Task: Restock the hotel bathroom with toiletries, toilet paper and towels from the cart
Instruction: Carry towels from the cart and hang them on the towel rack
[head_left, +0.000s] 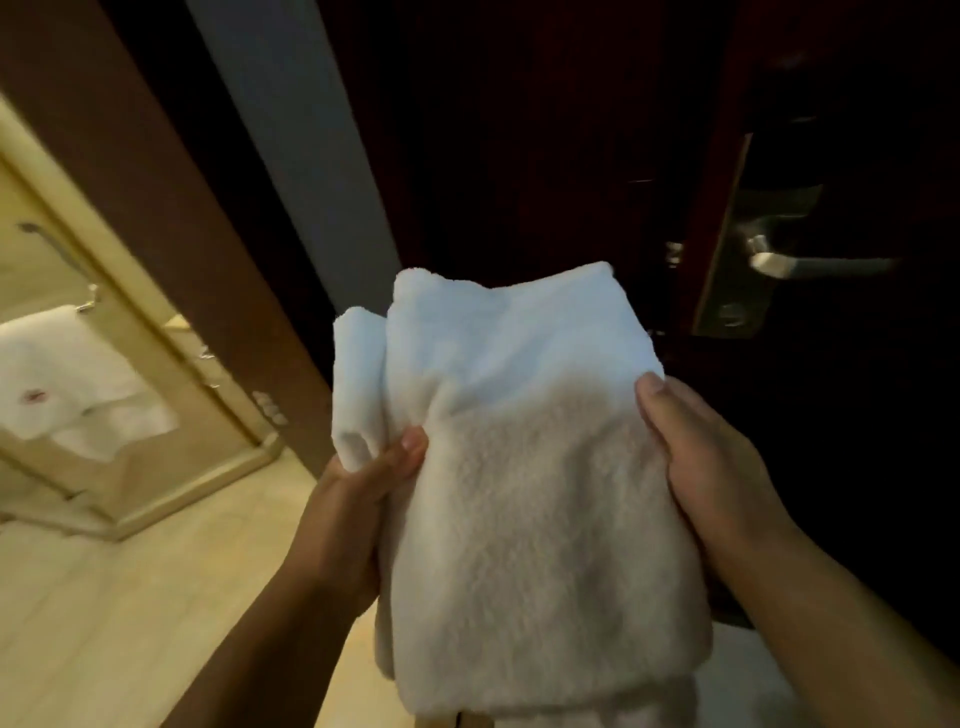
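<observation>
A folded white towel (519, 467) fills the middle of the head view, held up in front of me by both hands. My left hand (358, 499) grips its left edge with the thumb on top. My right hand (696, 457) holds the right edge, thumb pressed on the cloth and fingers hidden underneath. The towel's lower end hangs down out of the picture.
At the left, through a brown door frame (171, 223), the lit bathroom shows a beige floor (104, 597), a glass shower door and a white towel (62, 374) hanging on a rail. A dark door with a metal lever handle (795, 262) stands at the right.
</observation>
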